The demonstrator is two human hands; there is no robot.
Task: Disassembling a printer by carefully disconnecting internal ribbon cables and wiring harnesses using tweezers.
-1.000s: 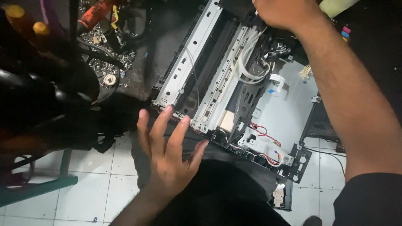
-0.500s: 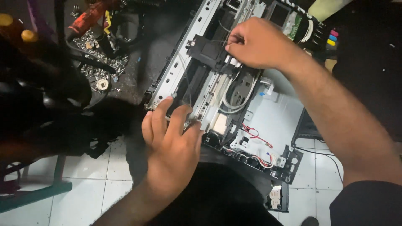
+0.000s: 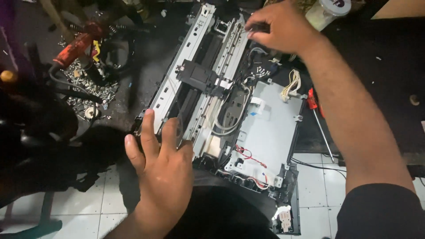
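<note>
We see the opened printer chassis (image 3: 230, 110) in the centre, cover already off, metal rails and grey shield plate (image 3: 270, 132) bare. Our left hand (image 3: 161, 170) rests spread wide at its 7 o'clock corner. Our right hand (image 3: 279, 26) pinches something small at 12 o'clock; we cannot tell what. A red screwdriver (image 3: 316, 115) lies at 3 o'clock, loose screws (image 3: 84, 95) at 9 o'clock.

Bare matt metal printer frame (image 3: 195, 66), glossy floor tiles (image 3: 93, 212)
</note>
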